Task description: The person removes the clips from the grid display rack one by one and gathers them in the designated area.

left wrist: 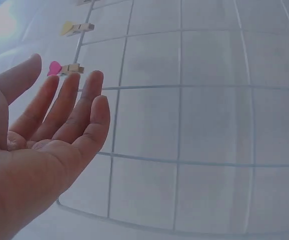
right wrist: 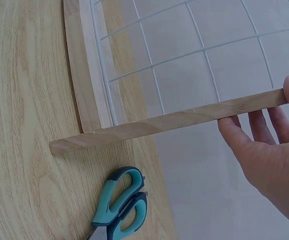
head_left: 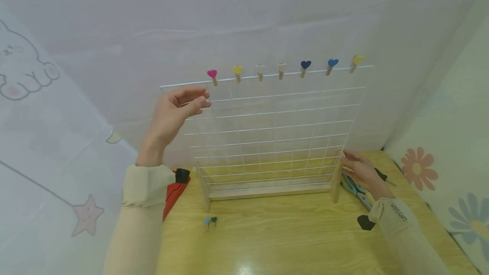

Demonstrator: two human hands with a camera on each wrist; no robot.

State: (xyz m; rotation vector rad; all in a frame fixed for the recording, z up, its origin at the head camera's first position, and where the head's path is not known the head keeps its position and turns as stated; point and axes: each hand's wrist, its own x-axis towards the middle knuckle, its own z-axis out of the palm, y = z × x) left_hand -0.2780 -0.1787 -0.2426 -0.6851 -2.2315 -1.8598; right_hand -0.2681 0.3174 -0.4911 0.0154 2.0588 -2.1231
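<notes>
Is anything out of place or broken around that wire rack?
Nothing looks spilled or broken. But a light-blue heart clip and a dark-green one lie on the table, off the wire rack, while seven others line its top edge; the end by the left hand is bare.

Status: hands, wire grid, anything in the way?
Left hand empty, near wire grid. Right hand holding right wooden post. Grid standing, seven clips along top. Scissors beside post, apparently not blocking.
</notes>
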